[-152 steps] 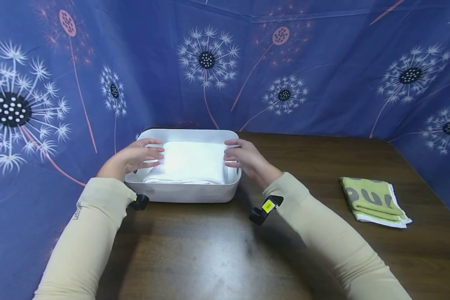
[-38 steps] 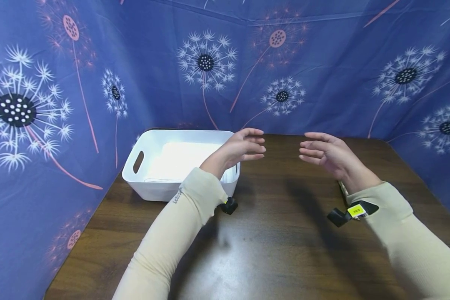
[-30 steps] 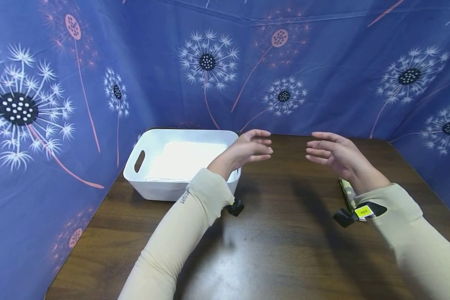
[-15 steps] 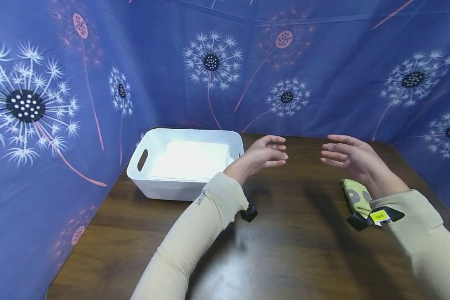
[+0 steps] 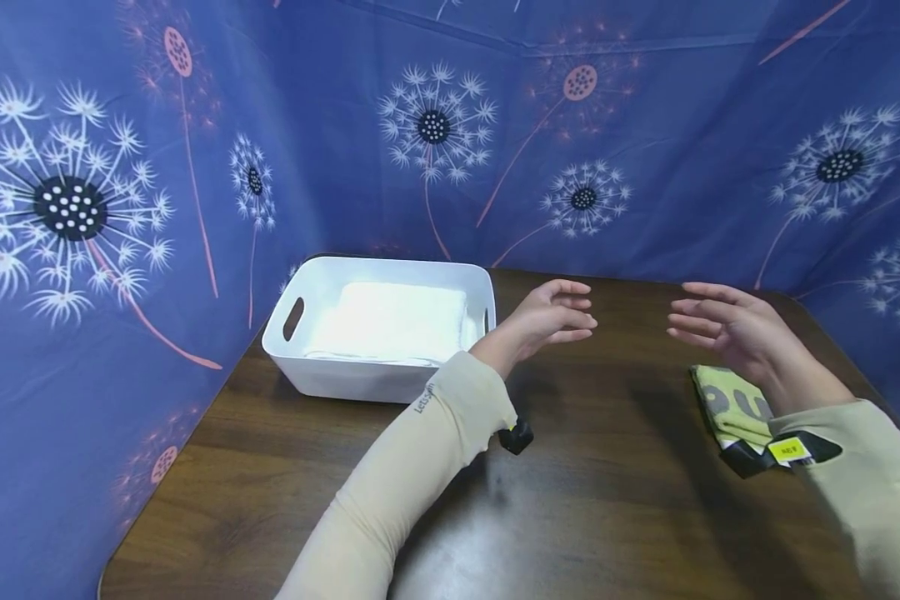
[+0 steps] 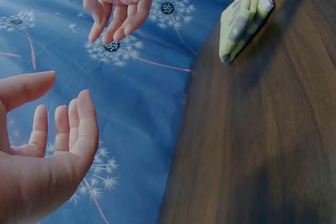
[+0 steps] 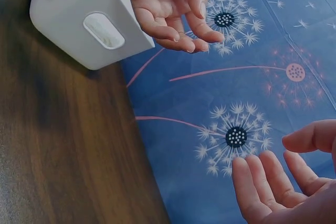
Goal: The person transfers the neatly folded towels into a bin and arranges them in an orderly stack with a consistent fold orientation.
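Above the table, my left hand (image 5: 543,321) hovers just right of the white bin, its fingers relaxed and holding nothing. My right hand (image 5: 746,337) hangs in the air facing it, fingers loosely bent, also holding nothing. Below and partly behind the right wrist lies a folded green towel (image 5: 731,406) with grey lettering and a white edge. Inside the white bin (image 5: 360,382) rests a folded white towel (image 5: 401,321). The left forearm covers the bin's front right corner. In the left wrist view the green towel (image 6: 242,22) shows its folded layers.
A brown wooden table (image 5: 270,492) carries everything. Blue cloth (image 5: 330,150) printed with dandelions hangs along the back and both sides. The bin has oval handle holes at its ends and stands near the back left edge.
From over the bin, both hands have moved right without the white towel, which stays inside. Lately they drift further right, and more of the green towel shows beside the right wrist.
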Tool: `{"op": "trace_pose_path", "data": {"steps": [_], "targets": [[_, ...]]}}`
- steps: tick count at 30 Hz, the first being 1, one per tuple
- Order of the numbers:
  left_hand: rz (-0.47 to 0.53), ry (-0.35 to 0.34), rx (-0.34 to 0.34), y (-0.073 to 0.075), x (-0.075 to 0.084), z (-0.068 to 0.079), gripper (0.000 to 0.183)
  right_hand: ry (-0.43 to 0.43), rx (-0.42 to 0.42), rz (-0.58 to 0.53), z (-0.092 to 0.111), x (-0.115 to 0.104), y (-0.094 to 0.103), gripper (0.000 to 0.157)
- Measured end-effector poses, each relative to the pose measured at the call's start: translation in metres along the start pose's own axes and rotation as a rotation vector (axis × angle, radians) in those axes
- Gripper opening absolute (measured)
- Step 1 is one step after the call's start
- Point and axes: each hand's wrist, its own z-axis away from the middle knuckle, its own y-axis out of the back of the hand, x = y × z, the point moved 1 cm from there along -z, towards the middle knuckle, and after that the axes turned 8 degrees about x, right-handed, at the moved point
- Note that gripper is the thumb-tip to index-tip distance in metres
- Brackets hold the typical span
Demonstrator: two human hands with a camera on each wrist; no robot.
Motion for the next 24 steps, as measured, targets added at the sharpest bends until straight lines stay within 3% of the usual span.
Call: {"op": "trace_pose_path", "data": {"steps": [14, 24], "targets": [[-0.007, -0.010, -0.012, -0.014, -0.021, -0.006, 0.042, 0.037, -0.013, 0.024, 0.004, 0.002, 0.012, 0.029], [0.002, -0.009, -0.022, -0.027, -0.026, -0.010, 0.040, 0.045, -0.049, 0.006, 0.009, 0.004, 0.029, 0.032]]}}
